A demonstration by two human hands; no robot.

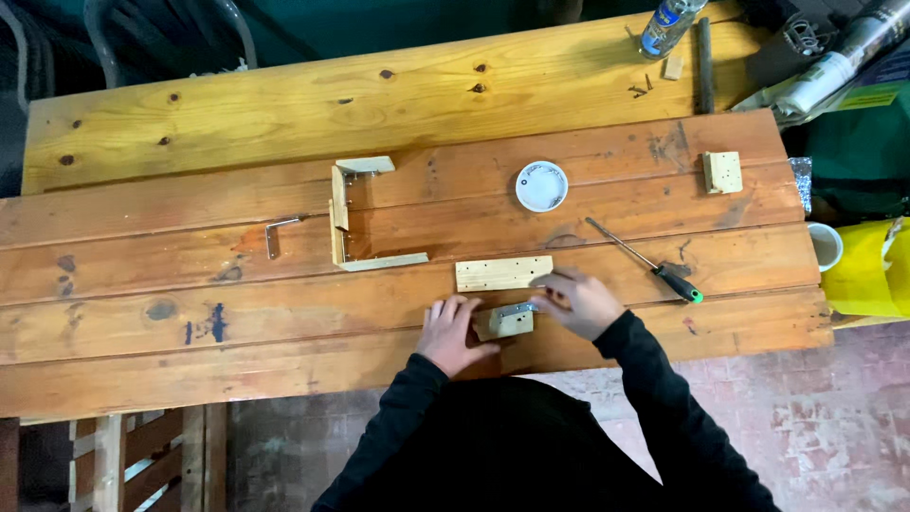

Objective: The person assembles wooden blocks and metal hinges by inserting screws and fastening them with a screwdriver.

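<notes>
My left hand (pixel 453 333) grips the left end of a small pale wooden block (pixel 512 320) with a metal bracket on top, near the front edge of the wooden table (pixel 284 313). My right hand (pixel 580 300) touches the block's right end, its fingers reaching the right end of a flat wooden strip with holes (pixel 500 273) just behind. Further left lies a U-shaped assembly of wooden strips (pixel 343 220). Both sleeves are black.
A metal L-bracket (pixel 277 230) lies left of the assembly. A white round dish (pixel 541 186) sits behind the strip, a green-handled screwdriver (pixel 647 262) to the right, a small wooden block (pixel 722 173) at far right. A bottle (pixel 668 23) and clutter crowd the back right.
</notes>
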